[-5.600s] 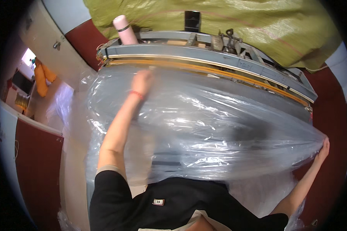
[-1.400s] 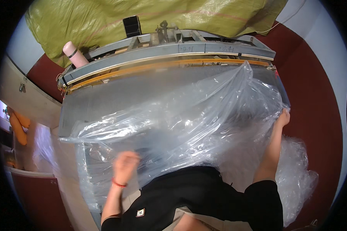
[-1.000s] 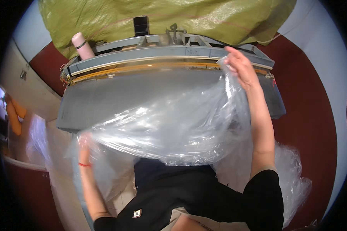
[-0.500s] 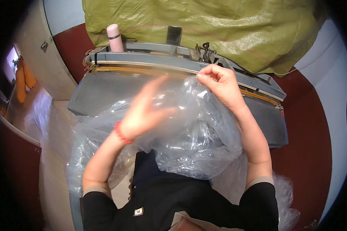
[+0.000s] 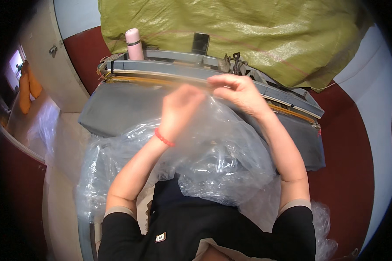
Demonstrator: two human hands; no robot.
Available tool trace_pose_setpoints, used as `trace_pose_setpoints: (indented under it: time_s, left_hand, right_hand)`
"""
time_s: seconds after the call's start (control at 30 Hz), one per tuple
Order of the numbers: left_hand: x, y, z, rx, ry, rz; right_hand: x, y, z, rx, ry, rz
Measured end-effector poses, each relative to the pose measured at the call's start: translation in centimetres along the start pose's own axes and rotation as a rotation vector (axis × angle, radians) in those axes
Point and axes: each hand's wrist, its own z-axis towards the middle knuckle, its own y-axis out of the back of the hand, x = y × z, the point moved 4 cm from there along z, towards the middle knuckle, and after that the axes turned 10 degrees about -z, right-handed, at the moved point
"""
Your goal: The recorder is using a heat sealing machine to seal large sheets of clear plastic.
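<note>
A large sheet of thin clear plastic [image 5: 231, 161], crumpled and shiny, spreads across my lap and up over the grey padded front of a long bench-like machine [image 5: 117, 108]. My left hand [image 5: 180, 106], with a red bead bracelet on its wrist, is blurred. Its fingers are drawn together at the sheet's upper edge and appear to pinch it. Just right of it, my right hand [image 5: 240, 93] hovers over the same edge. A gap shows between its thumb and forefinger, with no film visible in it.
A pink flask [image 5: 134, 45] and a dark upright plate [image 5: 200, 43] stand along the machine's back. Metal clamps [image 5: 235, 63] sit right of them. Behind hangs a yellow-green tarp [image 5: 248, 30]. A door [image 5: 63, 56] is at left, and more clear plastic [image 5: 322, 230] lies at lower right.
My left hand has moved up and right to the film's top edge, and its fingers have closed. My right hand has shifted slightly left, its pinch on the film opened.
</note>
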Motion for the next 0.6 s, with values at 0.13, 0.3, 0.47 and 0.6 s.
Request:
trace_pose_setpoints:
  time_s: [0.13, 0.3, 0.47, 0.6]
  left_hand:
    - [0.2, 1.7, -0.4, -0.054, -0.128, 0.282]
    - [0.1, 2.9, -5.0, 0.406, 0.568, -0.256]
    - [1.9, 6.5, -14.5, 0.927, 0.942, -0.248]
    - [4.2, 15.6, -19.6, 0.977, 1.127, 0.239]
  right_hand:
    - [-1.9, -4.3, 0.2, 0.218, -0.209, 0.117]
    - [-8.2, -3.3, -1.3, -0.299, -0.332, 0.706]
    - [-21.0, 10.5, -12.8, -0.957, -0.458, 0.273]
    - [-31.8, 28.5, -41.6, -1.386, -0.773, -0.089]
